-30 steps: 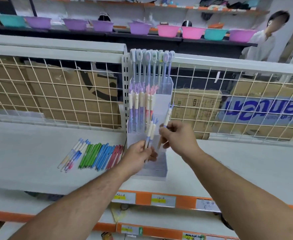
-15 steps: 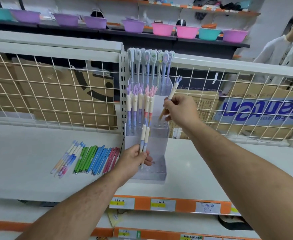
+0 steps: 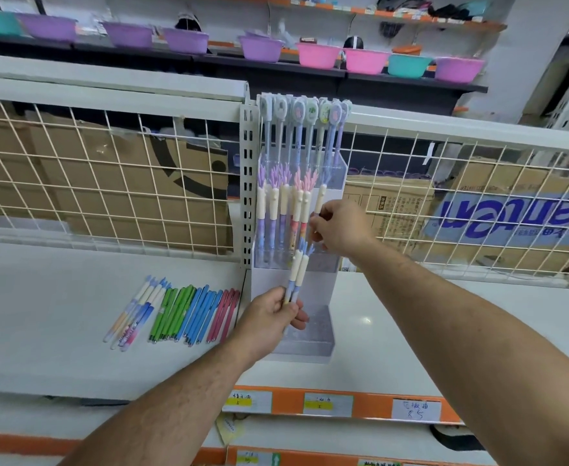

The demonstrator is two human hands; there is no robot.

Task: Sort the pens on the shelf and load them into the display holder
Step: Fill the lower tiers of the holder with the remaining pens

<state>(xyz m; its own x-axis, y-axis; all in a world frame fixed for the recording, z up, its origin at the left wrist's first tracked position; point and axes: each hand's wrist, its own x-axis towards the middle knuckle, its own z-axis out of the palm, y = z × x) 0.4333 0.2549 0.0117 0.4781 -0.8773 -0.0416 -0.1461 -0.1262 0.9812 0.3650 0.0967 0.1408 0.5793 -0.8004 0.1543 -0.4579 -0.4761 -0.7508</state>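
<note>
Your right hand (image 3: pixel 341 227) is pinching one slim pen with a cream cap and a blue forked top (image 3: pixel 320 200). It is holding the pen nearly upright at the right end of the middle row of the clear acrylic tiered display holder (image 3: pixel 325 334). Your fingers are hiding the pen's lower end, so I cannot tell whether it is seated. Your left hand (image 3: pixel 269 317) is gripping two more cream-capped pens with blue tops (image 3: pixel 297 272) by their lower barrels, tilted up in front of the holder's lowest tier. Purple- and pink-topped pens (image 3: pixel 281 200) are standing beside the pinched one, and tall pens with oval charms (image 3: pixel 301 112) are filling the back row. On the white shelf (image 3: pixel 57 314), left of the holder, pastel gradient pens (image 3: pixel 131 312), green pens (image 3: pixel 170 311), blue pens (image 3: pixel 199 311) and pink pens (image 3: pixel 224 309) are lying side by side in colour groups.
</note>
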